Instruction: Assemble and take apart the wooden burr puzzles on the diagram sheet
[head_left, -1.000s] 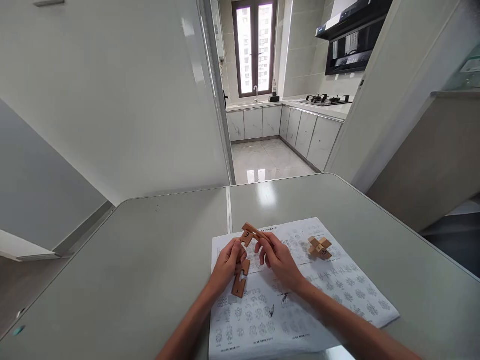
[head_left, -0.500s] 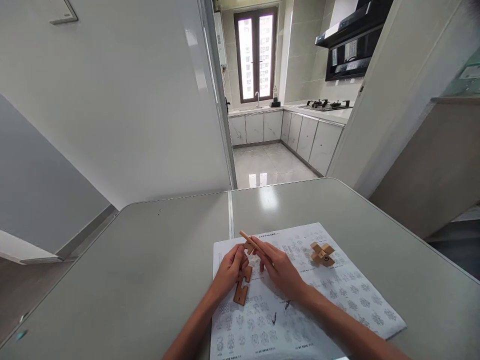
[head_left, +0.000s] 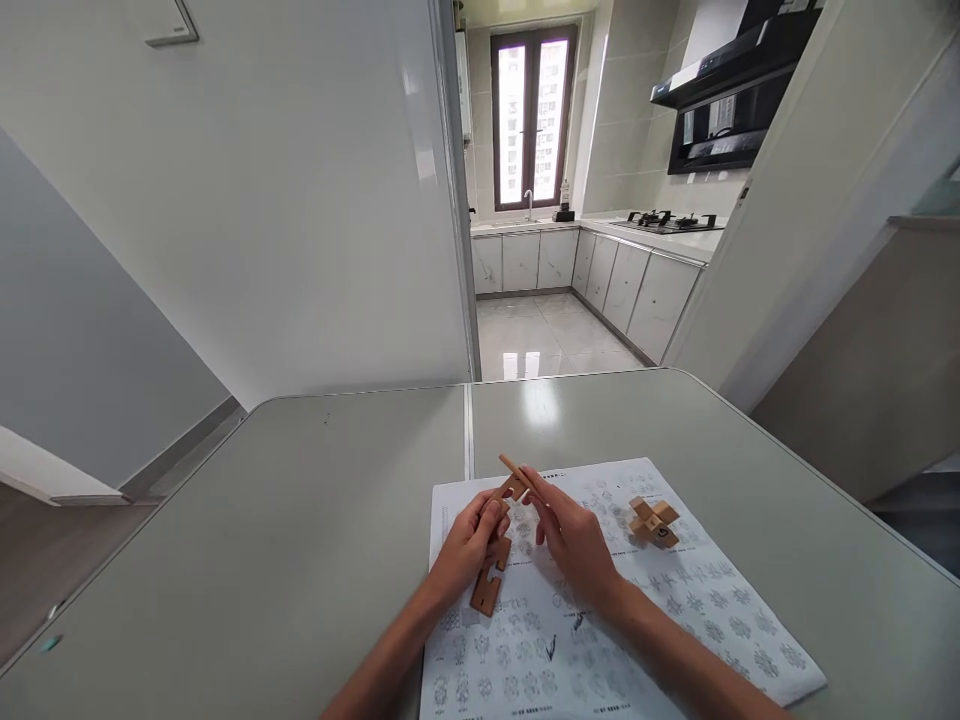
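Note:
My left hand [head_left: 469, 550] grips a notched wooden puzzle bar [head_left: 489, 583] that slants down toward me over a printed paper sheet [head_left: 675, 610]. My right hand [head_left: 574, 535] pinches a second, thinner wooden bar [head_left: 512, 468] that crosses the first near its upper end. The two bars meet between my fingertips. To the right, apart from both hands, a small assembled wooden cross puzzle [head_left: 652, 520] rests on the sheet.
The sheet lies on a grey-green table [head_left: 285, 530] with a seam down its middle. Beyond the table's far edge stand a white wall and a doorway into a kitchen with cabinets [head_left: 600, 275]. A low partition [head_left: 870, 360] stands at the right.
The view has shifted a little, so everything sits lower and further right. My right hand has tilted its bar more steeply against the bar in my left hand.

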